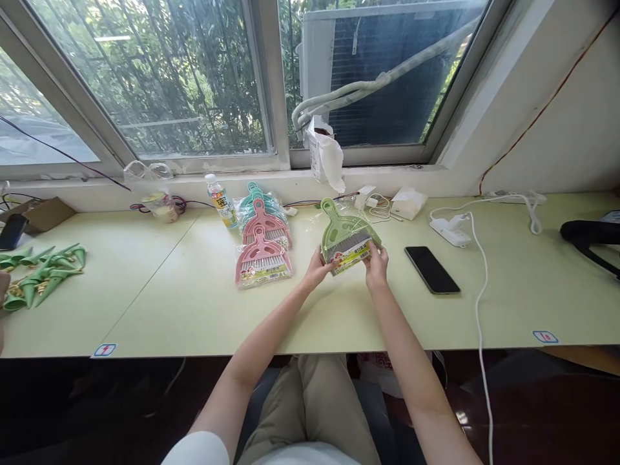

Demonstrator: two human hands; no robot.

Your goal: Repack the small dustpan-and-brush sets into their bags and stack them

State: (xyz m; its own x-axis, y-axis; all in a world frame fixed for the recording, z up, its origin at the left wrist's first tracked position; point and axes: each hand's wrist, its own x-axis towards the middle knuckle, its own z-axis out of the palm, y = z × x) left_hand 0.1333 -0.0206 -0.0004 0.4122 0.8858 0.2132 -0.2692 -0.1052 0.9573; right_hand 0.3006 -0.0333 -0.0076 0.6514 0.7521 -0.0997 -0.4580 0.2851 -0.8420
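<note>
Your left hand (318, 270) and right hand (377, 266) are gripping the wrapped green dustpan set (345, 227) by its near corners, over the table (194, 316), right of the pink sets (264, 258). The pack is hiding some fingers; label print is looking unreadable. Green cones (30, 287) are running off the left edge. Handle's pointing far, slightly left; long axis is slanting likewise.

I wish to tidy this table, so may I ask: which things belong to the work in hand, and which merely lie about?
With the work, apparently:
green dustpan-and-brush pack, held
pink dustpan packs
teal dustpan packs

Apparently just lying about:
phone
drink bottle
power strip
plastic bag
</note>
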